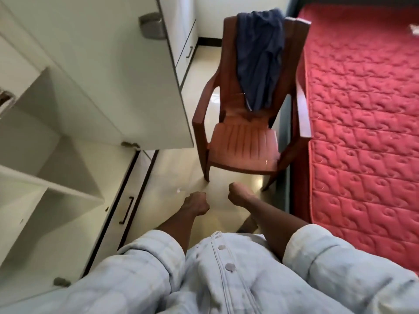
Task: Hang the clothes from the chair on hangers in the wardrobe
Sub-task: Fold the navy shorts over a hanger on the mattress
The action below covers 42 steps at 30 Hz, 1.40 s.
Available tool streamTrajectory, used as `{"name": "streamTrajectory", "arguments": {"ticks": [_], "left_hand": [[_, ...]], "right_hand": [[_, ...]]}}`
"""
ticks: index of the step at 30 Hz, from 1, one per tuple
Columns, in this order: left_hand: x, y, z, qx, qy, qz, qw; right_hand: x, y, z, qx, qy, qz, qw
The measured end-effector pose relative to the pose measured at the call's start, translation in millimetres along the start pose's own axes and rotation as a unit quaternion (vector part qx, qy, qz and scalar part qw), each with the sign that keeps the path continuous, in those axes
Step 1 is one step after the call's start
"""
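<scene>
A dark blue garment (260, 57) hangs over the backrest of a brown plastic armchair (244, 141) and reaches down to the seat. The chair stands ahead of me, between the wardrobe and the bed. On my left is the white wardrobe (56, 177), with its door (102, 75) swung out toward the chair and bare shelves showing. Below the chair's front edge, my left hand (196, 203) and my right hand (238, 196) reach forward over the floor. Their fingers hang loosely curled and hold nothing. Neither hand touches the chair or the garment.
A bed with a red quilted mattress (362, 109) runs along the right, tight against the chair. A wardrobe drawer with a black handle (127, 209) sits low on the left. The floor (181, 168) is pale and glossy. More white cupboards (183, 41) stand behind the open door.
</scene>
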<state>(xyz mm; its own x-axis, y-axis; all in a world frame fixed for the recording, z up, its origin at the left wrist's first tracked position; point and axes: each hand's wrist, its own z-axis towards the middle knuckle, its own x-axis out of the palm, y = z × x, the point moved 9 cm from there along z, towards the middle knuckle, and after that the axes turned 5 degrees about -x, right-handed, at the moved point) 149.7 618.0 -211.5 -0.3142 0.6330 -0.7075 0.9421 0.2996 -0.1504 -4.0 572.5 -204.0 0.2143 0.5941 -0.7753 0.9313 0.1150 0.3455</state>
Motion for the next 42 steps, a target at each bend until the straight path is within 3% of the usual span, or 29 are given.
{"name": "streamTrajectory", "arguments": {"ticks": [5,12,21,29,33,36,39,42], "left_hand": [[-39,-94,57,0.008,-0.002,-0.052,0.999],[-108,-206,110,0.036,-0.049,-0.129,0.990],[-242,-278,215,0.042,-0.113,-0.200,0.972],[-403,-344,333,0.057,-0.174,-0.325,0.928],[-497,-364,367,0.081,-0.294,-0.372,0.877],[-560,-375,385,0.104,-0.403,-0.321,0.851],[-601,-386,416,0.086,-0.409,-0.216,0.883],[-609,-384,457,-0.020,-0.289,-0.126,0.949]], "right_hand": [[-80,-81,31,0.039,-0.015,0.003,0.999],[-195,-156,70,0.029,-0.052,-0.036,0.998],[-325,-201,153,0.042,-0.150,0.042,0.987],[-437,-219,274,0.073,-0.189,0.071,0.977],[-492,-217,332,0.072,-0.225,0.096,0.967],[-540,-209,370,0.072,-0.299,0.104,0.946],[-585,-197,393,0.068,-0.381,0.058,0.920],[-614,-198,416,0.076,-0.428,0.047,0.899]]}}
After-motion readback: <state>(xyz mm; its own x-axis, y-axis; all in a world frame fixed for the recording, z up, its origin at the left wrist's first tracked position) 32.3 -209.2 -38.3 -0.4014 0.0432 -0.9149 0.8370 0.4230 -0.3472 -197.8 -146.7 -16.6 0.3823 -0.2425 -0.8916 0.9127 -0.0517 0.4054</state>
